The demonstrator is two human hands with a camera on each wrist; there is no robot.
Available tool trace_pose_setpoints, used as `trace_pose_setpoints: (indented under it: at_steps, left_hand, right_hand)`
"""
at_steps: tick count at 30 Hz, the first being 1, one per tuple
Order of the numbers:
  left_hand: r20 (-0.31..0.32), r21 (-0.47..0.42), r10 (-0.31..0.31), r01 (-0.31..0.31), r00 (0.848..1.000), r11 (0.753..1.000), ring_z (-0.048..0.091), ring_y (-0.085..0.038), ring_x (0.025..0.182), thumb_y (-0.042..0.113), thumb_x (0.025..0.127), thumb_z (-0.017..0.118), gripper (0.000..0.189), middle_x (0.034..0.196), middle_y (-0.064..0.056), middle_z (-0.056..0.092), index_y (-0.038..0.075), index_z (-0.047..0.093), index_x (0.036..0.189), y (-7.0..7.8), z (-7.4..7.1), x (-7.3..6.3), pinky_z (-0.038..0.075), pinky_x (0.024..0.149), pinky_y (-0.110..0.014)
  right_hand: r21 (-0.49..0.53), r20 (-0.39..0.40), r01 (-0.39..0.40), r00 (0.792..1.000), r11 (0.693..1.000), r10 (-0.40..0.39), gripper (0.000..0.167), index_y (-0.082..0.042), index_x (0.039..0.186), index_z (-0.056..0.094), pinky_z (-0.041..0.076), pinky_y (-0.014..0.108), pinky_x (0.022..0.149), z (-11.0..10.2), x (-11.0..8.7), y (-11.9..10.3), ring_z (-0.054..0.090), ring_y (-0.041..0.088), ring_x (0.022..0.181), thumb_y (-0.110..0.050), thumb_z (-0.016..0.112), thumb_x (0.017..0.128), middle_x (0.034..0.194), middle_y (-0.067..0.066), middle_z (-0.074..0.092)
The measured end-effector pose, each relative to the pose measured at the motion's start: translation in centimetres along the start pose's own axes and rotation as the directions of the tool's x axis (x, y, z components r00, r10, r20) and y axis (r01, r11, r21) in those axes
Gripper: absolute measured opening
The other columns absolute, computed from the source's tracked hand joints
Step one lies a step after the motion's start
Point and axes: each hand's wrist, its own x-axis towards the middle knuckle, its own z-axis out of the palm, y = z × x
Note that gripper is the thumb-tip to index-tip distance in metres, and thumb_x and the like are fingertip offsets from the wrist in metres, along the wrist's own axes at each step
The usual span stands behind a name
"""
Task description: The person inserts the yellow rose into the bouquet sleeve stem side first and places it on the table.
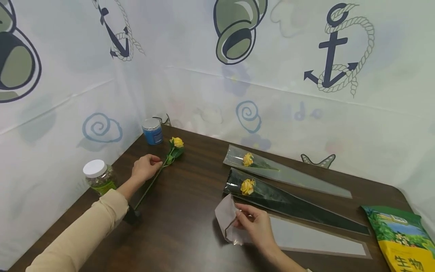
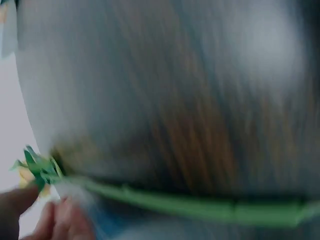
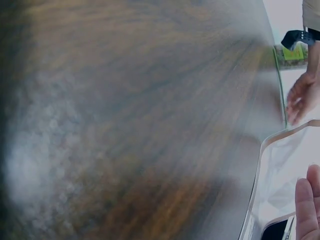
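My left hand (image 1: 145, 167) pinches the green stem of a yellow rose (image 1: 177, 142), which slants over the table with its bloom pointing away from me. In the left wrist view the stem (image 2: 200, 206) runs across the frame, and the thumb and fingers (image 2: 65, 220) are beside its leafy end. At the right, my right hand (image 1: 255, 225) grips the wide end of a pale flower sleeve (image 1: 225, 214), its mouth spread and raised. The sleeve's narrow end lies on the table. In the right wrist view, fingers (image 3: 306, 207) show against the sleeve's rim (image 3: 260, 165).
Behind the pale sleeve lie a black sleeve (image 1: 306, 209) and a clear grey sleeve (image 1: 312, 181), each with a yellow rose inside. A blue jar (image 1: 153, 135) and a white-lidded jar (image 1: 98, 177) stand at the left edge. A green and yellow bag (image 1: 401, 238) lies right.
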Motion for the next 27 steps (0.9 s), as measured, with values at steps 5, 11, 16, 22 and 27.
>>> trace_pose_setpoints:
  at_steps: [5,11,16,22,27]
  left_hand:
    - [0.125,0.046,-0.041,0.036,0.991,0.998,0.064,-0.026,0.083,0.024,0.089,0.062,0.034,0.101,-0.017,0.068,-0.004,0.064,0.11,-0.5,-0.2,0.9,0.05,0.069,-0.035]
    - [0.172,0.112,-0.053,0.034,0.984,0.993,0.06,-0.034,0.096,0.02,0.087,0.065,0.032,0.105,-0.018,0.067,-0.002,0.065,0.109,-0.2,0.4,1.4,0.048,0.078,-0.043]
    - [0.355,-0.127,-0.101,0.155,0.929,0.98,0.064,-0.02,0.087,0.013,0.093,0.057,0.038,0.115,-0.022,0.059,-0.009,0.054,0.124,0.7,0.7,1.2,0.054,0.076,-0.031]
    - [0.535,-0.535,-0.024,0.36,0.844,0.765,0.057,-0.001,0.079,0.011,0.098,0.05,0.046,0.1,0.003,0.063,-0.01,0.038,0.137,2.7,1.3,-1.0,0.051,0.07,-0.017]
    - [0.478,-0.714,0.11,0.313,0.871,0.626,0.065,-0.003,0.084,0.008,0.096,0.053,0.049,0.096,0.004,0.068,-0.01,0.035,0.138,6.0,2.0,-4.2,0.052,0.07,-0.017]
  right_hand:
    - [0.003,0.002,-0.011,1.0,1.0,0.011,0.023,0.01,0.108,0.064,0.056,0.027,0.06,0.0,0.0,0.0,0.063,0.007,0.058,0.006,0.062,0.085,0.072,0.02,0.066]
    - [-0.003,-0.003,-0.015,1.0,1.0,0.015,0.023,0.011,0.108,0.064,0.056,0.027,0.059,-0.1,-0.1,0.1,0.063,0.008,0.057,0.004,0.062,0.086,0.071,0.021,0.066]
    - [-0.001,-0.003,-0.014,1.0,1.0,0.014,0.024,0.01,0.109,0.064,0.056,0.027,0.059,-0.2,-0.2,0.2,0.063,0.008,0.058,0.004,0.062,0.086,0.071,0.021,0.067]
    - [-0.014,0.015,-0.007,1.0,1.0,0.007,0.024,0.011,0.109,0.064,0.056,0.027,0.06,-0.2,-0.1,0.1,0.063,0.007,0.058,0.004,0.062,0.086,0.073,0.02,0.067]
    - [-0.006,0.008,-0.006,1.0,1.0,0.006,0.024,0.01,0.109,0.064,0.056,0.027,0.059,-0.1,0.0,0.0,0.064,0.008,0.058,0.003,0.062,0.086,0.071,0.021,0.067]
